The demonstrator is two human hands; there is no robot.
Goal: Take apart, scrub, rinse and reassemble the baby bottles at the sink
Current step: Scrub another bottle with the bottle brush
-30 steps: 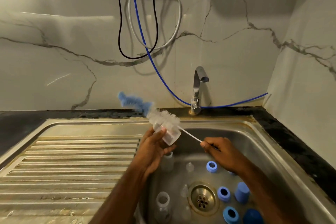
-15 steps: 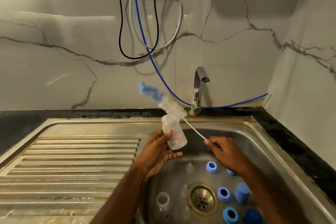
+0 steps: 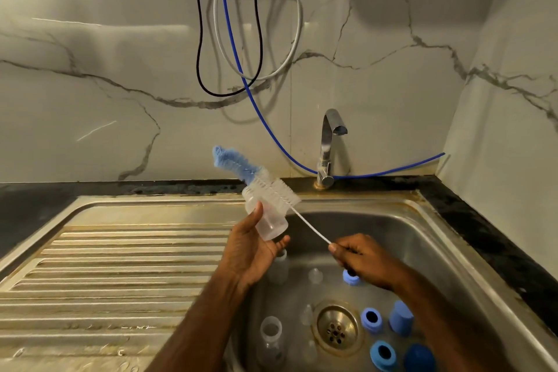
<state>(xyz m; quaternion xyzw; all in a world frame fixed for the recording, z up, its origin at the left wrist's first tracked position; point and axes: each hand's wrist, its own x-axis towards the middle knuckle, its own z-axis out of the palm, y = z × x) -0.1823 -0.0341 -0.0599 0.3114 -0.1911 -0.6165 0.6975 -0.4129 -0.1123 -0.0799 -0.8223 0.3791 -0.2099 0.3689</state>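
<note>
Bottle and brush held above the sink.
Left hand (image 3: pixel 250 251) grips the bottle (image 3: pixel 267 216) over the sink (image 3: pixel 422 238); right hand (image 3: pixel 362 260) fingers pinch the brush (image 3: pixel 271 187) handle, bristles outside the bottle mouth.

glossy steel sink (image 3: pixel 447 238), clear plastic bottle (image 3: pixel 267 217) — bristly brush (image 3: pixel 273 190)

Clear bottle (image 3: pixel 267 217) tilted, bottle brush (image 3: pixel 265 183) across its mouth.

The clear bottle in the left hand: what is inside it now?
The clear bottle looks empty. The brush lies across its outside near the top, not inside. The left hand covers part of its lower wall, so that part stays unseen.
</note>
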